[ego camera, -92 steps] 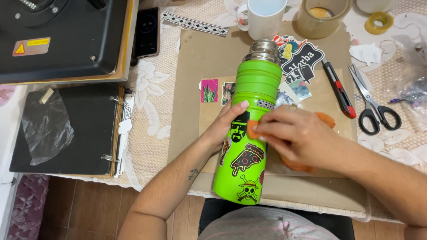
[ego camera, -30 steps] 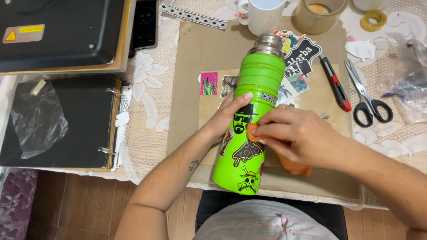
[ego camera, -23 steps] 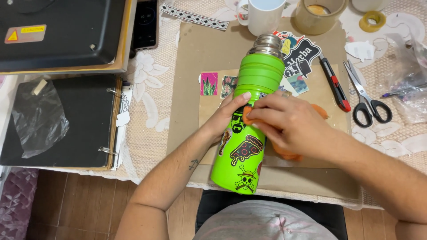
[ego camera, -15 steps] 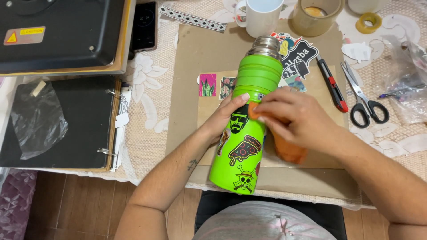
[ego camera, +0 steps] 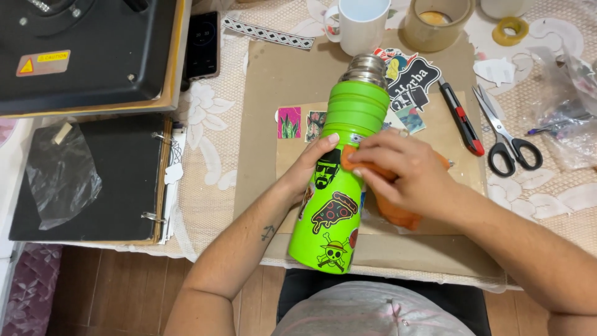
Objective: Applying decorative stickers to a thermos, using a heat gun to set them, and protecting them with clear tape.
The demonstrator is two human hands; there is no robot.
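The fingers of the left hand (ego camera: 309,168) grasp the green bottle (ego camera: 337,186) from its side. The right hand (ego camera: 404,171) presses an orange cloth (ego camera: 395,208) on it

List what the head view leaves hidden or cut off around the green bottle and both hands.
- Orange cloth: mostly covered by the right hand.
- Green bottle: far side hidden; left hand covers its left flank.
- White mug: top cut by the frame edge.

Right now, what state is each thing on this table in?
green bottle: lying down, capped, covered in stickers
left hand: steadying the bottle
right hand: pressing an orange cloth on it
scissors: closed
utility knife: blade not visible
white mug: upright
black binder: closed
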